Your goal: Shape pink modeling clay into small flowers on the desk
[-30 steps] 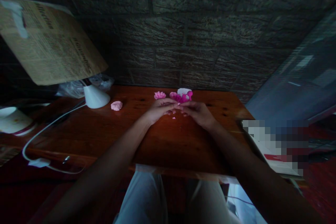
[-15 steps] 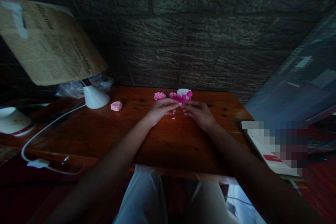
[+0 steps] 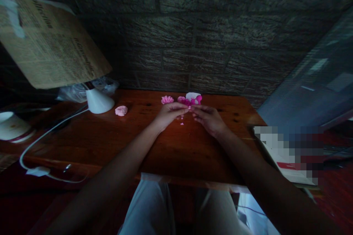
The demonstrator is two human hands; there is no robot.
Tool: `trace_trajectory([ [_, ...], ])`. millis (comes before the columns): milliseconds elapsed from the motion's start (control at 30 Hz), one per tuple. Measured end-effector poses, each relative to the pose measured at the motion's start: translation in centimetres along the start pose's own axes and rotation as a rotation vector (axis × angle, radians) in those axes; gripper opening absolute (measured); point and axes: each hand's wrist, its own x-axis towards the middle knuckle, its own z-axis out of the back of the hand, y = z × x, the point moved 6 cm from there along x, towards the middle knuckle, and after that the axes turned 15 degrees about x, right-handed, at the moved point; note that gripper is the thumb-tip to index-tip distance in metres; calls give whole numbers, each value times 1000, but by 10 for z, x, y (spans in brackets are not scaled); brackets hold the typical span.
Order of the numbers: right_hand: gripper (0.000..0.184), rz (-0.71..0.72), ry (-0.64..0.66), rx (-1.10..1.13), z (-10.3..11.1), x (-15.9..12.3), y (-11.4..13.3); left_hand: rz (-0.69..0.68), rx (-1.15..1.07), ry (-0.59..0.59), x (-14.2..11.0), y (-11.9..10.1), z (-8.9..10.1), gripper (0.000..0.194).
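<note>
Over the far half of the wooden table, my left hand (image 3: 171, 113) and my right hand (image 3: 209, 117) meet fingertip to fingertip. Both are closed in a pinch on a small pink piece (image 3: 189, 107), mostly covered by the fingers; its material is too small to tell. Just below them a tiny pink scrap (image 3: 182, 123) lies on the wood. Behind the hands are a pink flower-like piece (image 3: 167, 100), darker magenta pieces (image 3: 193, 101) and a white rounded thing (image 3: 192, 96), partly hidden. A pale pink lump (image 3: 121, 110) sits farther left.
A lamp with a white base (image 3: 99, 101) and newsprint shade (image 3: 59, 44) stands at the left, its white cord (image 3: 38, 139) hanging past the table edge. A paper cup (image 3: 13, 126) is at far left. A dark brick wall (image 3: 176, 33) backs the wooden table (image 3: 190, 150).
The pinched fingers have shifted very slightly around the small pink piece, of which less shows. The view has moved a little; the pieces on the table stay where they were.
</note>
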Motion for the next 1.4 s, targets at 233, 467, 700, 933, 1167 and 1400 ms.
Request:
trace_trajectory([
  [233,39,10,28,-2,-3,-1,2,-48,-7,-43,-1,-6,1,24],
  [467,41,-16,29,27,-1,-1,-2,-42,32,-81,0,-4,4,24],
  [700,39,-14,52,7,-2,0,-3,-67,48,-108,1,-5,6,22],
  [933,39,5,56,-53,-1,-1,0,-72,61,-126,1,-7,6,19],
  [1167,40,65,66,-138,0,1,2,-83,74,-136,0,-6,7,22],
  [1400,41,81,55,-178,-2,0,5,-106,53,-140,1,-6,8,23],
])
